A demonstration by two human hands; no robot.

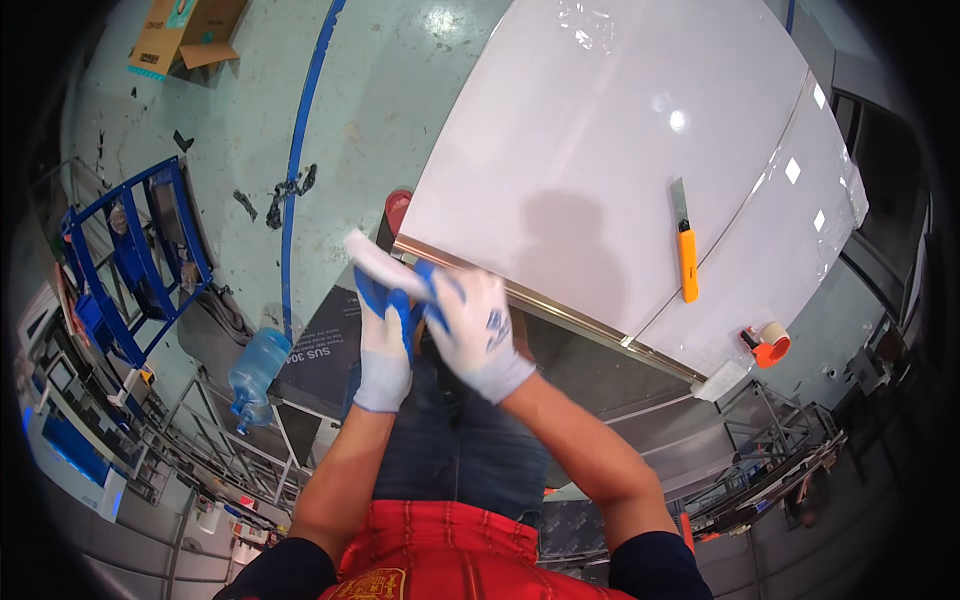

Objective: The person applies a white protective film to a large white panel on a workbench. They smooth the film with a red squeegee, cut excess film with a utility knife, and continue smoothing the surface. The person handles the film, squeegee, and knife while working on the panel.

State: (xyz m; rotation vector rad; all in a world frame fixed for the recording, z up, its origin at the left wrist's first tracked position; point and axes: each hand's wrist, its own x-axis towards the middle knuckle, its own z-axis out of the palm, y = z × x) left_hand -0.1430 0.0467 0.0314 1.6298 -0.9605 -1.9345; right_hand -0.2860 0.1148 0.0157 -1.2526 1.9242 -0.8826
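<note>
My left hand [384, 345], in a white glove with blue-coated fingers, is closed on the lower side of a white, elongated piece [378, 260]. My right hand [470, 320], gloved alike and slightly blurred, grips the same piece at its right end. It looks like a folded strip or thin block; its exact kind I cannot make out. Both hands are beside the near left corner of a large pale, film-covered panel [600, 150] with a gold-coloured edge [565, 318]. An orange utility knife [688, 265], blade out, lies on the panel to the right.
An orange tape dispenser [768, 347] sits near the panel's right corner, above a white corner block [722, 380]. On the left are a blue water jug [258, 370], a blue metal frame [135, 260] and a cardboard box [180, 38]. Black scraps [280, 200] litter the floor.
</note>
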